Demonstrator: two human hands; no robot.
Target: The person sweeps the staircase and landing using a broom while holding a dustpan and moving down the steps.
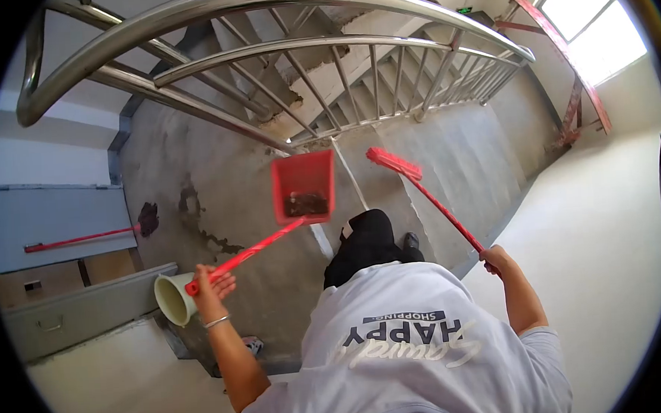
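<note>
My left hand (212, 293) holds the end of the red handle of a long-handled dustpan (303, 169), its fingers partly stretched out beside the handle. Dark debris (306, 204) lies inside the pan. The pan is out in front of me, near the base of the railing; I cannot tell whether it touches the floor. On the other side, my right hand (496, 260) is closed around the red handle of a broom (394, 163). The broom's red head points forward, to the right of the dustpan and apart from it.
A metal stair railing (374, 77) curves across the front, with stairs (395, 76) beyond. A pale bucket (174, 299) stands by my left hand. A red-handled mop (148, 218) lies at the left near a grey-blue door. A red frame (568, 70) leans below the window.
</note>
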